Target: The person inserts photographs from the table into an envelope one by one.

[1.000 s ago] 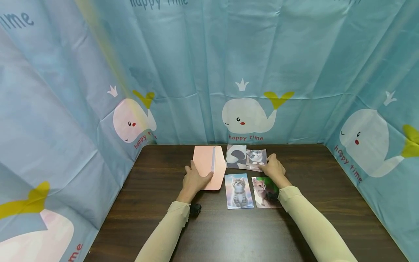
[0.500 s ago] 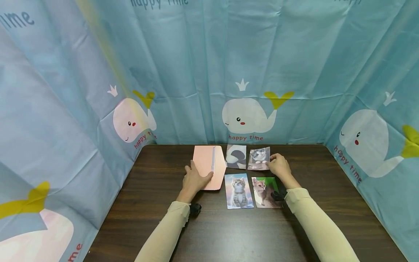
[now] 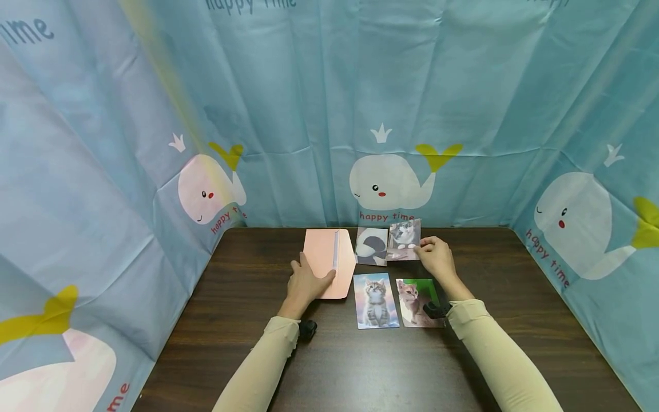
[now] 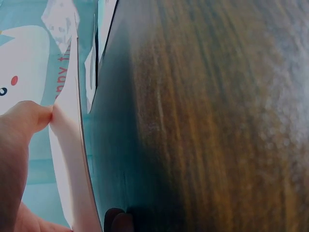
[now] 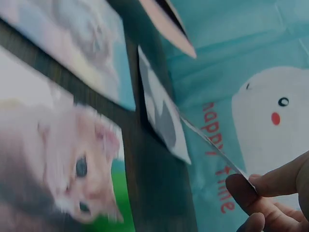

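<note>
My left hand point(image 3: 306, 284) holds a pink envelope point(image 3: 321, 249) at the left of the cards. In the left wrist view the thumb lies on one face of the envelope point(image 4: 72, 159), with fingertips point(image 4: 123, 223) at its other side. My right hand point(image 3: 437, 261) pinches a kitten photo card point(image 3: 404, 234) by its right edge, between thumb and finger. That card point(image 5: 219, 150) appears nearly edge-on in the right wrist view, tilted up from the table. Immediately left of it lies a grey-and-white card point(image 3: 372, 246).
Nearer the front lie a card with a sitting tabby kitten point(image 3: 376, 301) and one with a kitten on green point(image 3: 412, 300), partly under the right wrist's camera point(image 3: 436, 309). A blue whale-print curtain point(image 3: 319, 114) stands behind the dark wood table point(image 3: 350, 372).
The right hand shifted the kitten card rightward, away from the grey-and-white card, then raised and tilted it, moving it slightly back left. The left hand and envelope stayed put.
</note>
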### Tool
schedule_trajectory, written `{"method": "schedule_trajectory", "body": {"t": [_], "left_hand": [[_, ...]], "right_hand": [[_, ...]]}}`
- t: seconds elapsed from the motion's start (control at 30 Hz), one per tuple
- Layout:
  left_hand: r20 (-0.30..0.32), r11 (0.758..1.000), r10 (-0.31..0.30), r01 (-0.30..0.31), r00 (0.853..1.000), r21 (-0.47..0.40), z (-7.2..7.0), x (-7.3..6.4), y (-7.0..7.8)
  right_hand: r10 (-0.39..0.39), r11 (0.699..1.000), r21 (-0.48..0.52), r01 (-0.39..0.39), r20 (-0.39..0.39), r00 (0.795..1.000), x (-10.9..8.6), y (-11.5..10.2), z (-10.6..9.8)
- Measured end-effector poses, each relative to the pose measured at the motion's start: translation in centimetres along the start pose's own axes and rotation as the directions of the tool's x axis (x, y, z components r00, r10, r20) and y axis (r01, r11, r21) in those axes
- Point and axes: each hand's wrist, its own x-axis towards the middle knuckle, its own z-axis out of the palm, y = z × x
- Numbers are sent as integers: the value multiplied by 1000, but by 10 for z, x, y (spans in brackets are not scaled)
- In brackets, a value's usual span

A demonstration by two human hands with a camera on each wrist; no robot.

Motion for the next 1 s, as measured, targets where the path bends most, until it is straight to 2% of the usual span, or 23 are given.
{"method": "schedule_trajectory", "body": {"t": [0.47, 0.63, 0.87, 1.0], "left_hand": [[8, 1000, -16, 16, 1000, 3, 1, 0, -3], [14, 999, -32, 32, 999, 11, 4, -3, -5], [-25, 1000, -8, 8, 1000, 0, 3, -2, -2], [-24, 1000, -6, 6, 1000, 4, 3, -1, -1]], "right_hand": [[-19, 984, 178, 4, 82, 996, -14, -26, 37], [-28, 983, 184, 4, 124, 992, -20, -32, 49], [-60, 977, 211, 27, 152, 987, -22, -41, 62], [-67, 973, 231, 28, 164, 984, -23, -44, 70]]}}
